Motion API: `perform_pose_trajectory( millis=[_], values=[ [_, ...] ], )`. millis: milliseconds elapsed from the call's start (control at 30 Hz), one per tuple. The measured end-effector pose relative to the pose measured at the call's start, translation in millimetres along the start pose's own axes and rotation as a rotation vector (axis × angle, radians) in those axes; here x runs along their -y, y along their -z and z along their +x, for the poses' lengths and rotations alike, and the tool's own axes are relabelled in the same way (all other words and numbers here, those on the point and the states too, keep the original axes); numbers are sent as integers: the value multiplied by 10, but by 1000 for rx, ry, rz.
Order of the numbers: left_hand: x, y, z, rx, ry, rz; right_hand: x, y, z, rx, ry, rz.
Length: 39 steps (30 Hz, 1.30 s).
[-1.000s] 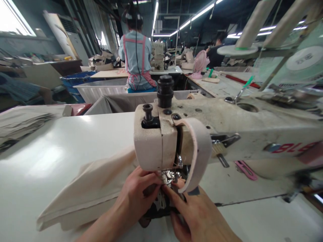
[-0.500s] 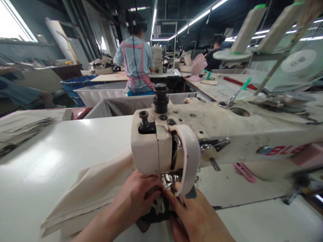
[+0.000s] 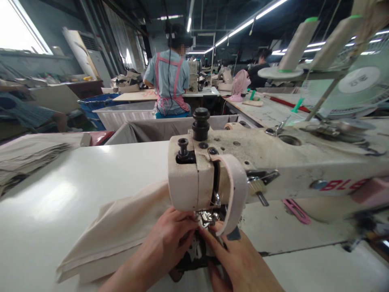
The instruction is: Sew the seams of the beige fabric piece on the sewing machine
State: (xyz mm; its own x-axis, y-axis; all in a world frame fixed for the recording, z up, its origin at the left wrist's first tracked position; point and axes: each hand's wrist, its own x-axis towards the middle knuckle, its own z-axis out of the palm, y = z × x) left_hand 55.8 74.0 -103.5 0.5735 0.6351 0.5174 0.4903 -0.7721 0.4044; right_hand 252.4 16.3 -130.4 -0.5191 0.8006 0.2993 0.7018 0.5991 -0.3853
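Note:
A sewing machine [image 3: 190,178] stands before me, its head over the metal presser foot [image 3: 207,218]. Cream fabric [image 3: 121,227] lies folded on the table left of the machine and runs in under its head. My left hand [image 3: 172,235] is closed at the fabric's edge just left of the foot, thumb and fingers pinched together. From the right, my right hand [image 3: 234,255] reaches below the curved white guard [image 3: 235,194], its fingertips meeting the left ones in front of the foot. What lies under the right fingers is hidden.
Stacked fabric pieces [image 3: 33,158] lie at the table's left. Thread cones [image 3: 299,44] and a large fan [image 3: 358,81] stand at right; pink scissors-like snips [image 3: 296,211] rest beneath the machine arm. Beyond a grey-lined bin [image 3: 170,129] sits a person in an apron [image 3: 170,81].
My view has shifted slightly, so the machine and my hands appear a little farther right. Both hands stay at the presser foot, with little visible change in their grip.

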Motion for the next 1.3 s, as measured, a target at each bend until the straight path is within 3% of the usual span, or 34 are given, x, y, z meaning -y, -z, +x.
perform_pose_trajectory(
  millis=[233, 667, 833, 1067, 1300],
  values=[
    [13, -44, -50, -14, 22, -22, 29, 31, 53, 60, -51, -21],
    [45, -95, -55, -39, -31, -21, -18, 107, -23, -64, -8, 3],
    [45, -104, -62, -30, 9, -36, -2, 84, 6, 12, -36, -25],
    [23, -108, -32, -57, -5, -45, 54, 195, 117, 18, -54, -20],
    [33, -148, -57, -121, -22, -56, 9, 236, 168, -60, 36, -130]
  ],
)
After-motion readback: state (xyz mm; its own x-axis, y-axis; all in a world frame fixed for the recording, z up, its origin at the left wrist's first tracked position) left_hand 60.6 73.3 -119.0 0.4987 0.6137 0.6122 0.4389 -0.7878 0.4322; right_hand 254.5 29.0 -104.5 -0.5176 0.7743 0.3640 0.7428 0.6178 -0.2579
